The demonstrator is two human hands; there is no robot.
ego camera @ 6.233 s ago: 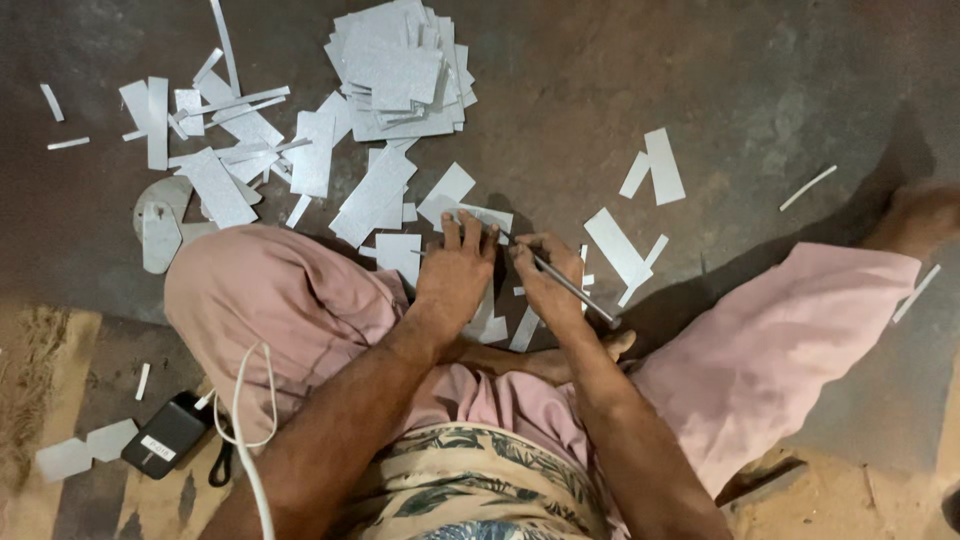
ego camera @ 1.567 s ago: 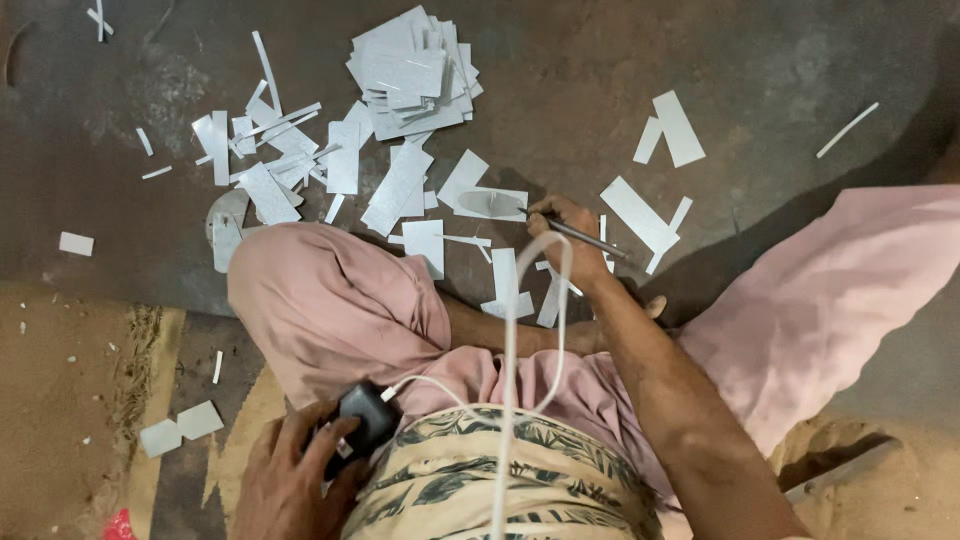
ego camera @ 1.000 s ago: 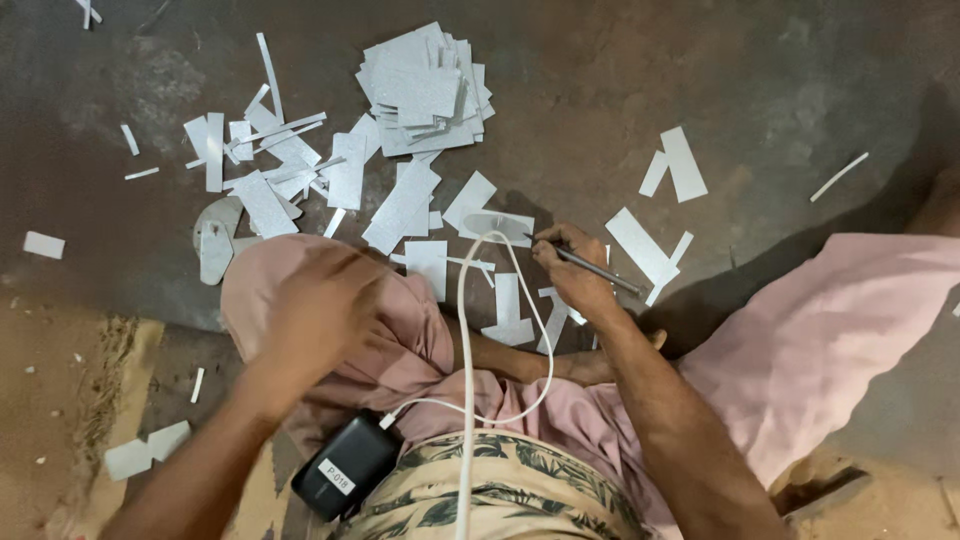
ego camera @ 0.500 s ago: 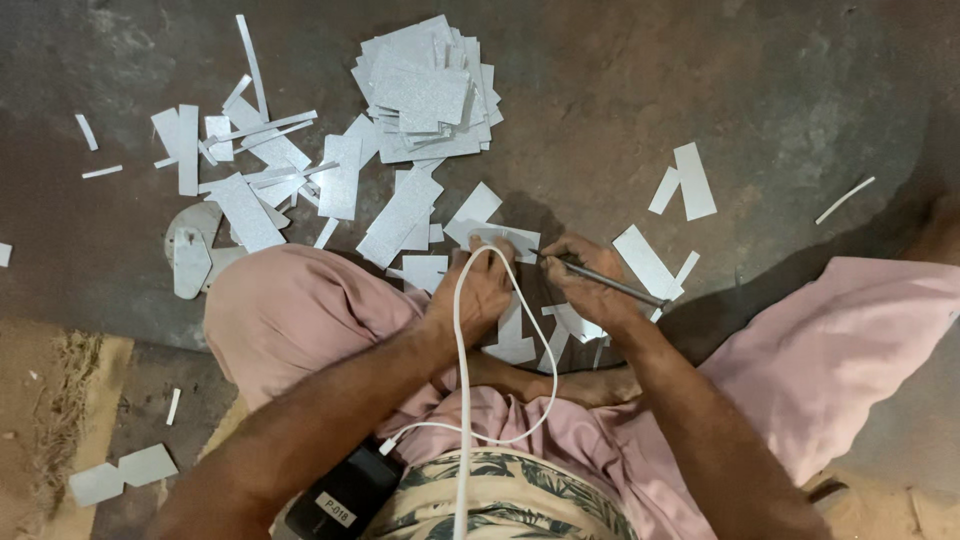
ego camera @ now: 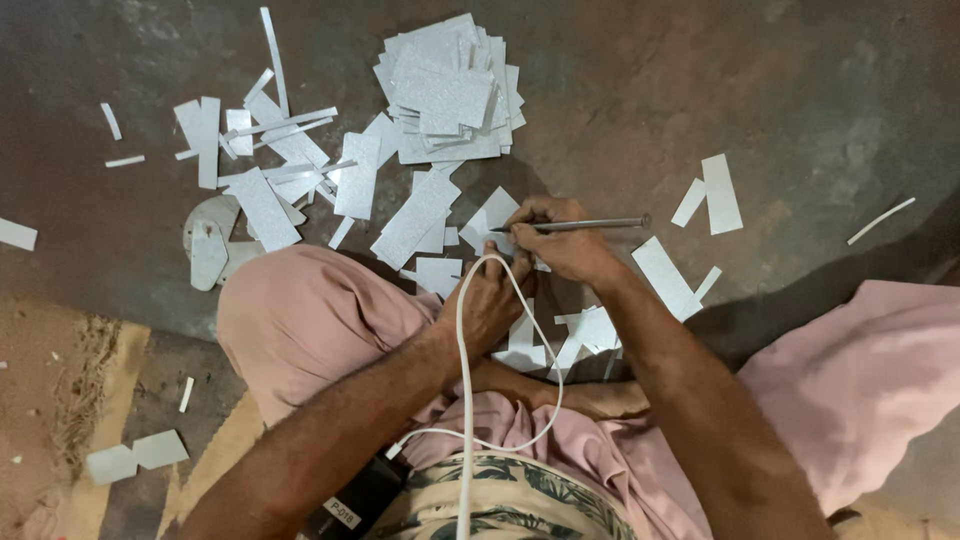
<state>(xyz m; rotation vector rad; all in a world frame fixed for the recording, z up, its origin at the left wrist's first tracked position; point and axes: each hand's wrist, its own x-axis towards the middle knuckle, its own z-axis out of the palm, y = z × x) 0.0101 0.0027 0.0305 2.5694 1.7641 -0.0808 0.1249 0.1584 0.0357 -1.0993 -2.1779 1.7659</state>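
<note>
Sitting on the dark floor, scattered with silver sheet pieces. Right hand pinching a metal rod, lying left-right, tip pointing left at a small piece. Left hand pressing it down, nearer side.

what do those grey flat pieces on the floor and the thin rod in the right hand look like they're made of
Flat pieces: probably thin sheet metal, matte silver-grey with a faint speckle and straight-cut edges; stiff card can't be excluded. Rod in the right hand: likely steel, slim, grey, dull sheen.
</note>
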